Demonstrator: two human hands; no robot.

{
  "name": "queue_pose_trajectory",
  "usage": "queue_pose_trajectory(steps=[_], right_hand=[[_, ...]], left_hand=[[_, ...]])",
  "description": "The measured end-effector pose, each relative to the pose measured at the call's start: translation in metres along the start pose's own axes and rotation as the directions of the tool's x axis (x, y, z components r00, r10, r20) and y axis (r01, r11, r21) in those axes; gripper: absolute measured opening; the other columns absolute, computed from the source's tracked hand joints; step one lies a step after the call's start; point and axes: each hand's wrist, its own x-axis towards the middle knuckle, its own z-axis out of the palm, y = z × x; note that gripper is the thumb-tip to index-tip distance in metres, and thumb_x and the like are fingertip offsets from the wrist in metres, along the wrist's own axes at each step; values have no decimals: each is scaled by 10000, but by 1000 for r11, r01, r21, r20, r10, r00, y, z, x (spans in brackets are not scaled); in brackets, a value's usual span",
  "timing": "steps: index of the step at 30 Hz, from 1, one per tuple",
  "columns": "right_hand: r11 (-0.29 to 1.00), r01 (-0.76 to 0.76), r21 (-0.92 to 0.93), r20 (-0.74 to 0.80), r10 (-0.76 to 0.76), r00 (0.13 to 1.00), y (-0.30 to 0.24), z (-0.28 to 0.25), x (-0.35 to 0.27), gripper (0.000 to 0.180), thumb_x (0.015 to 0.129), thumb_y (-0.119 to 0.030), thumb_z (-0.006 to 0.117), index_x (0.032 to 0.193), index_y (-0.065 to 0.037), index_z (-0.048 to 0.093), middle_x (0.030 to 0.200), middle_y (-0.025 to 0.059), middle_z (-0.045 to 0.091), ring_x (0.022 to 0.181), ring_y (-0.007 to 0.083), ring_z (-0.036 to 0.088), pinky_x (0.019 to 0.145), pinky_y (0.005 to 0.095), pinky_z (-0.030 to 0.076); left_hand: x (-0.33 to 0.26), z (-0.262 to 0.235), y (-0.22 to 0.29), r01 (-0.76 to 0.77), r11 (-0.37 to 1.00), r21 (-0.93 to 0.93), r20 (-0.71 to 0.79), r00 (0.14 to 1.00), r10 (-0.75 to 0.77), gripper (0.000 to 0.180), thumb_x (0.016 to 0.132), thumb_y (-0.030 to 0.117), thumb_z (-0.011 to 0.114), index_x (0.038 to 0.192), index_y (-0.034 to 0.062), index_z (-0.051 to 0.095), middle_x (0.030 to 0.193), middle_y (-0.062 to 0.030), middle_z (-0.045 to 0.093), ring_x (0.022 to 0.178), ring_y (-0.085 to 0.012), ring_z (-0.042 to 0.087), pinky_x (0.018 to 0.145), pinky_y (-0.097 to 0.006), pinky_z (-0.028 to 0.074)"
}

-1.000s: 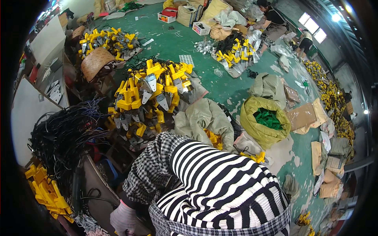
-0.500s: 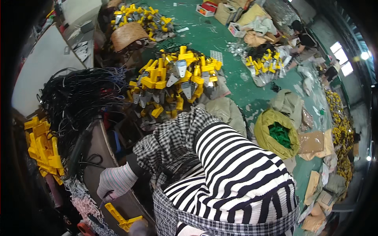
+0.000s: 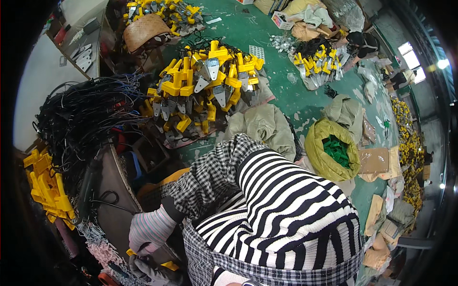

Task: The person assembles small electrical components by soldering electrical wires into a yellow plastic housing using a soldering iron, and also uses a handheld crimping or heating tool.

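Note:
My left hand (image 3: 151, 272), in a dark grey glove at the lower edge, is closed on a yellow plastic housing (image 3: 170, 265). Most of that piece is covered by the gloves; only its ends show. My right hand (image 3: 150, 232), in a striped knit glove, is right above it with the fingers bent down by the piece's left end. Whatever its fingertips pinch is hidden. Both hands work over a dark bench top (image 3: 114, 217). Beside them lies a strip of small pale and pink parts (image 3: 98, 243).
Black cables (image 3: 86, 119) heap on the bench's far side, above stacked yellow housings (image 3: 45, 188). On the green floor lie a large pile of yellow-and-grey assemblies (image 3: 205, 86) and a sack (image 3: 312, 155) of green pieces. Another person (image 3: 365, 45) sits by a smaller pile.
My two hands have come together over the yellow housing, which was mostly in sight before. The right hand moved down and to the right; the left came further into view. The whole view shifted slightly.

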Motion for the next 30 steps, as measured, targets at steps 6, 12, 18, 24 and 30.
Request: queue_pose_trajectory(steps=[6,12,18,24,30], right_hand=[[986,-62,153,-40,69,997,-2,1,3,199,813,-239,622,864,-58,688,777,125,661,755,312,643,634,388,496],[959,-75,272,-78,100,992,-1,6,2,203,803,-237,627,848,-51,694,774,132,660,752,309,644,631,397,495],[981,-52,189,-73,67,995,0,12,3,204,802,-237,625,775,-39,668,721,139,635,713,319,629,599,402,479],[985,-49,165,-172,78,982,5,20,1,223,803,-254,621,716,-51,645,668,131,610,664,325,615,574,407,463],[976,-86,201,20,84,996,2,12,11,214,811,-272,603,768,-80,686,667,116,636,637,317,619,578,397,472]], left_hand=[[-12,-7,-16,29,1000,5,5,1000,-29,624,1002,446,340,1380,-45,417,1324,-183,483,1062,-240,567,911,-356,464],[-21,-12,-24,46,999,-2,10,999,-46,615,999,436,350,1375,-46,422,1308,-179,496,1040,-236,567,896,-351,465],[-25,-15,-28,55,998,-14,12,998,-55,607,996,426,361,1369,-47,428,1291,-176,509,1017,-231,568,881,-346,467],[-26,-13,-30,66,997,-38,19,998,-65,598,993,416,372,1364,-49,433,1274,-172,522,994,-227,569,866,-341,469],[-3,-22,34,369,922,-118,64,929,-364,469,967,314,451,1265,-44,499,1200,-162,551,963,-220,571,859,-354,466]])
